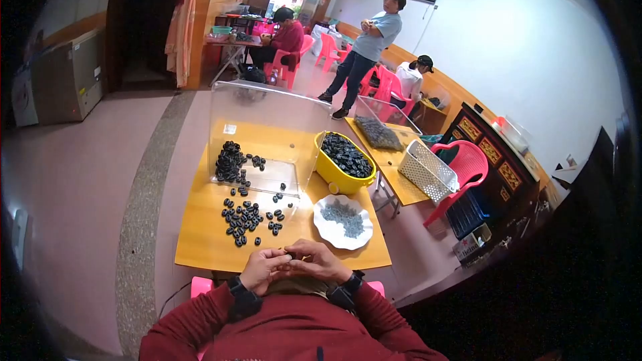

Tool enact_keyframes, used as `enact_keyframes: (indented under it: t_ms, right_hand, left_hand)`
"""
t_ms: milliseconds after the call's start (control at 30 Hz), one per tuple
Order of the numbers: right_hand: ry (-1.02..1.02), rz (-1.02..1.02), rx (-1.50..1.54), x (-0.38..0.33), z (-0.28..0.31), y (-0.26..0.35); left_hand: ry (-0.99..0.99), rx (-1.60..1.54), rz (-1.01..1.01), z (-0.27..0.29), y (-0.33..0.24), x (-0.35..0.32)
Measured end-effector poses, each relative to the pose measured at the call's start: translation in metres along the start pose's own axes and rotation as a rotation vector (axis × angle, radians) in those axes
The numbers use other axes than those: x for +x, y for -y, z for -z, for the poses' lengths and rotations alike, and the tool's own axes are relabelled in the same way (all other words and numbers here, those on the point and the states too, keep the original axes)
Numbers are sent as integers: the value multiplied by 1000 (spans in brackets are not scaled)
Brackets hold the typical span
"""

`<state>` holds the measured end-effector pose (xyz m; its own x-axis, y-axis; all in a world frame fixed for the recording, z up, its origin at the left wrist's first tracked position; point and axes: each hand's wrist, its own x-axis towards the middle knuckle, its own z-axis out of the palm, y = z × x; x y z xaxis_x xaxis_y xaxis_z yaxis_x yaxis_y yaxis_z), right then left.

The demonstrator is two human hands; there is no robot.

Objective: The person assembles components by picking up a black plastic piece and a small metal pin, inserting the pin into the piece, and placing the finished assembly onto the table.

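At the table's near edge my left hand (263,270) and my right hand (319,262) meet, fingertips pinched together on a small black part (289,254). The fingers cover most of it. Beyond them, small black oval parts with holes (242,219) lie scattered on the yellow-brown table (200,241). More of them form a heap (231,160) at a clear plastic box (271,117) that stands with its open side toward me. Right of the scatter, a white scalloped plate (322,232) bears many tiny translucent grey pieces (346,217).
A yellow tub (332,178) full of black parts stands behind the plate. On a second table are a bag of dark parts (378,134) and a white perforated basket (428,172). A pink chair (465,167) is at the right. One person (378,30) stands; two others sit farther off.
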<state>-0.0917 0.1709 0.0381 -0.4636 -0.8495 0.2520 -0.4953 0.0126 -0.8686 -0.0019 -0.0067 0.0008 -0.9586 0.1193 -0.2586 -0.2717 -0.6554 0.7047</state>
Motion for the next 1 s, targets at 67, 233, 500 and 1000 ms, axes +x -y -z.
enact_keyframes:
  t_ms: [67, 233, 500, 1000]
  right_hand:
    - [6, 32, -77, 1, 1, -1]
    - [10, 87, -189, 3, 1, 5]
    - [-12, 119, -382, 8, -1, 17]
    - [125, 131, -641, 4, -1, 26]
  left_hand:
    - [12, 10, 3, 0, 1, 0]
    - [-43, -6, 18, -9, -3, -7]
    - [-14, -41, 5, -8, -3, -7]
    - [-35, -26, -10, -3, 6, -5]
